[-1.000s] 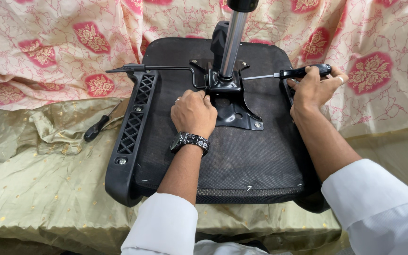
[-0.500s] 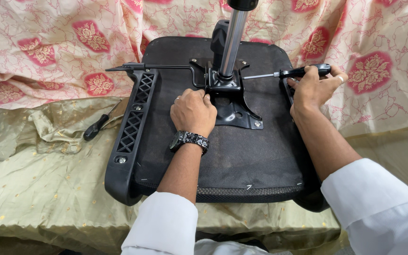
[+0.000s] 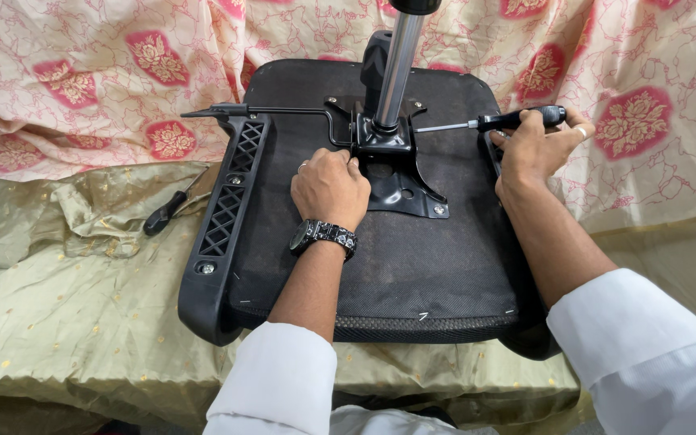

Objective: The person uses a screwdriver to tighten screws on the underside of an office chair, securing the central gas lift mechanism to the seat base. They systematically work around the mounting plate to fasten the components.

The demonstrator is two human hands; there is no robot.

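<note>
An upturned black office chair seat [image 3: 412, 266] lies on a cloth-covered surface, its metal mechanism plate [image 3: 396, 173] and chrome gas cylinder [image 3: 396, 68] pointing up. My left hand [image 3: 330, 187], with a black wristwatch, rests fisted on the seat, touching the plate's left edge. My right hand [image 3: 535, 147] grips the black handle of a screwdriver [image 3: 489, 122], held level; its shaft reaches left to the plate at the foot of the cylinder.
A black armrest bracket [image 3: 223, 217] runs along the seat's left side. A second black-handled screwdriver [image 3: 167, 211] lies on the olive-gold cloth [image 3: 66, 306] at left. A pink floral cloth [image 3: 82, 80] hangs behind. A thin lever rod [image 3: 283, 111] juts left from the mechanism.
</note>
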